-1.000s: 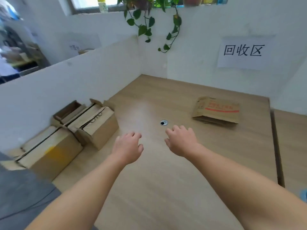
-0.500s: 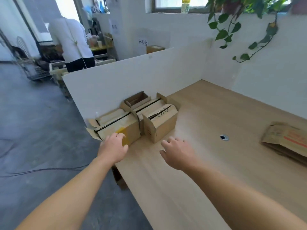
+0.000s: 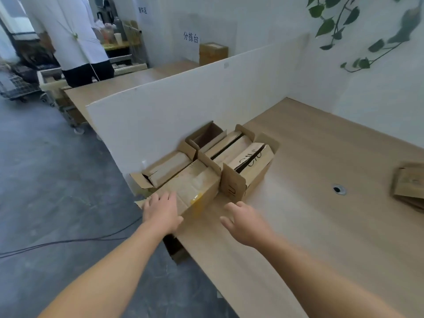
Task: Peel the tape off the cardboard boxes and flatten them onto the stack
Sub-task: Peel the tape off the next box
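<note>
Several brown cardboard boxes stand against the white divider at the table's left end. The nearest box has yellowish tape on its front corner, and my left hand rests flat on its near top edge with fingers straight. Beside it stands a smaller box with black lettering, flaps up. My right hand hovers open over the table just in front of these boxes, touching nothing. Flattened cardboard lies stacked at the right edge of the view.
The wooden table has a round cable hole. A white divider backs the boxes. A person in a white shirt stands at the far left. A cable lies across the grey floor.
My view swung left from the flattened stack toward the boxes. Both hands reached forward; my left hand has come to rest on the nearest box, and my right hand has drawn close to it.
</note>
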